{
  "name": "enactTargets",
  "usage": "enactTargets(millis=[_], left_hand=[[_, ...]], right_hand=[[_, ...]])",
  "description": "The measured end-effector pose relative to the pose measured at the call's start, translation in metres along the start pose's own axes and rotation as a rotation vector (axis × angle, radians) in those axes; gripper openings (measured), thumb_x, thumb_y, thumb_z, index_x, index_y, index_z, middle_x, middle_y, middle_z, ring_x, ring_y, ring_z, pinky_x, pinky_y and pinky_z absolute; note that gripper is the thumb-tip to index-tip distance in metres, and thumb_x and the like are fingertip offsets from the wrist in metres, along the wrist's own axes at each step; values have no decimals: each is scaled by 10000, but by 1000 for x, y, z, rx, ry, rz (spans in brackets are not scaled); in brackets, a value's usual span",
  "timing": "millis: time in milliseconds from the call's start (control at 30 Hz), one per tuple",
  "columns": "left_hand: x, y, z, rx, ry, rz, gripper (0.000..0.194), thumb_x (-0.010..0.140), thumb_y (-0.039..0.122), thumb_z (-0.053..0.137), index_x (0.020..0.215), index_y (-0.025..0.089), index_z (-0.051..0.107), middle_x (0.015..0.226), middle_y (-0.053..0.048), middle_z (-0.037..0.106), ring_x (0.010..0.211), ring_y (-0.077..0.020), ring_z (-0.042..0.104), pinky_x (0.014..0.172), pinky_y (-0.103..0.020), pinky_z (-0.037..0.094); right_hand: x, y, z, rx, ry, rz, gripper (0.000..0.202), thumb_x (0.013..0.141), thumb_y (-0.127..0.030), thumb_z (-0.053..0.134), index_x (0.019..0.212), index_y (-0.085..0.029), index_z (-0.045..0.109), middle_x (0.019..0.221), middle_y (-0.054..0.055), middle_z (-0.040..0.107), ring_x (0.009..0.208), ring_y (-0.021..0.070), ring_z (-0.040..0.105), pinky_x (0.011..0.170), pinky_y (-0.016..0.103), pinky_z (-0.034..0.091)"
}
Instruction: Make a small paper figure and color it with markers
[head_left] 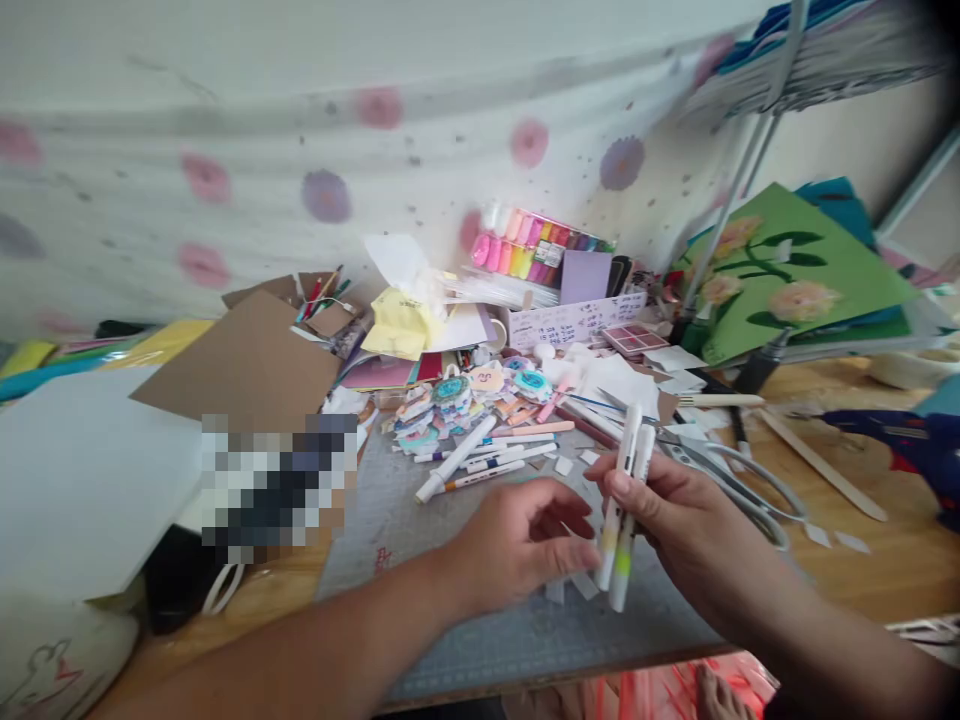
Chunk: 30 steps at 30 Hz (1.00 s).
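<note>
My right hand (660, 500) grips two white markers side by side, one with a pale yellow band (611, 520) and one with a bright green band (624, 545). Both stand nearly upright, their banded ends down. Just to their left, my left hand (521, 545) has its fingers curled but apart, the thumb close to the yellow-banded marker; nothing shows in it. Beneath both hands lies a grey cutting mat (465, 640). Several more white markers (487, 465) lie on the mat beyond my left hand, beside a heap of paper cutouts (450, 395).
Grey-handled scissors (720, 470) lie right of the mat, with a wooden stick (817, 465) and a blue glue gun (900, 435). Brown card (247, 360) and white sheets (90, 470) are at the left. A colourful clay set (540, 245) stands behind.
</note>
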<state>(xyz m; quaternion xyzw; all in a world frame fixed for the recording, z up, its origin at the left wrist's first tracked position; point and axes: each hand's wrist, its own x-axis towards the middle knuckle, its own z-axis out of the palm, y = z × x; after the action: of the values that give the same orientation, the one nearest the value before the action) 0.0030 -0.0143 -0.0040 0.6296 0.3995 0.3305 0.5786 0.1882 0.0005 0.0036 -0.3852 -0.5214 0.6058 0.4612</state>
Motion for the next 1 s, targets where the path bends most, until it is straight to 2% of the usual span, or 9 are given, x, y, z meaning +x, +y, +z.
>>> enactTargets(millis=[67, 167, 267, 400, 533, 633, 767, 900, 1000], left_hand=[[0, -1, 4, -203, -30, -41, 548, 632, 531, 785, 991, 160, 601, 884, -81, 648, 782, -204, 632, 696, -309, 480], [1, -2, 4, -308, 5, -89, 600, 617, 561, 787, 1010, 168, 561, 771, -37, 620, 653, -163, 620, 630, -296, 472], [3, -3, 1, -247, 34, -101, 536, 666, 644, 697, 872, 171, 552, 669, -12, 595, 529, -121, 568, 528, -253, 444], [6, -4, -4, -81, 19, -115, 516, 745, 688, 567, 735, 175, 515, 683, -8, 571, 444, -91, 530, 416, -211, 381], [8, -4, -9, -122, 7, -142, 364, 755, 516, 639, 735, 164, 550, 654, 17, 550, 473, -95, 538, 473, -221, 423], [7, -5, -12, -64, 20, -154, 283, 757, 429, 654, 743, 154, 587, 557, 34, 533, 461, -100, 494, 490, -231, 402], [6, -6, -14, -14, 40, -170, 362, 700, 506, 696, 726, 162, 586, 530, 46, 508, 447, -95, 476, 442, -207, 358], [7, -2, -17, 41, 32, -215, 371, 710, 528, 661, 672, 182, 535, 507, 62, 472, 402, -83, 451, 377, -187, 317], [10, 2, -19, 96, 28, -216, 356, 756, 497, 626, 643, 185, 497, 492, 69, 461, 392, -73, 423, 374, -183, 284]], right_hand=[[3, 2, 12, 1, 31, -33, 276, 742, -462, 747, 822, -203, 696, 739, 6, 664, 694, 154, 575, 658, 263, 480], [8, 5, 20, -8, 84, -24, 302, 724, -488, 749, 832, -211, 695, 712, 12, 670, 658, 170, 588, 617, 280, 502], [12, 10, 21, -9, 84, -43, 305, 719, -500, 743, 816, -218, 683, 659, 12, 655, 587, 179, 580, 544, 293, 506], [16, 15, 17, -73, 63, -117, 243, 722, -465, 751, 793, -240, 695, 640, 5, 637, 547, 162, 543, 498, 266, 485], [18, 13, 13, -64, 159, -147, 239, 677, -464, 785, 693, -236, 717, 722, 13, 651, 587, 139, 540, 517, 228, 489], [18, 10, 7, 2, 154, -96, 289, 628, -489, 802, 616, -213, 715, 719, 30, 652, 619, 157, 573, 534, 238, 508], [20, 10, -5, 33, 63, 60, 306, 647, -504, 773, 751, -217, 764, 688, 60, 668, 627, 204, 605, 520, 286, 532], [22, 10, -7, 78, 133, 138, 318, 608, -490, 810, 717, -193, 775, 726, 69, 679, 671, 212, 627, 549, 286, 561], [24, 8, -5, 169, 121, 149, 282, 605, -427, 841, 740, -191, 765, 762, 45, 670, 688, 183, 622, 551, 257, 569]])
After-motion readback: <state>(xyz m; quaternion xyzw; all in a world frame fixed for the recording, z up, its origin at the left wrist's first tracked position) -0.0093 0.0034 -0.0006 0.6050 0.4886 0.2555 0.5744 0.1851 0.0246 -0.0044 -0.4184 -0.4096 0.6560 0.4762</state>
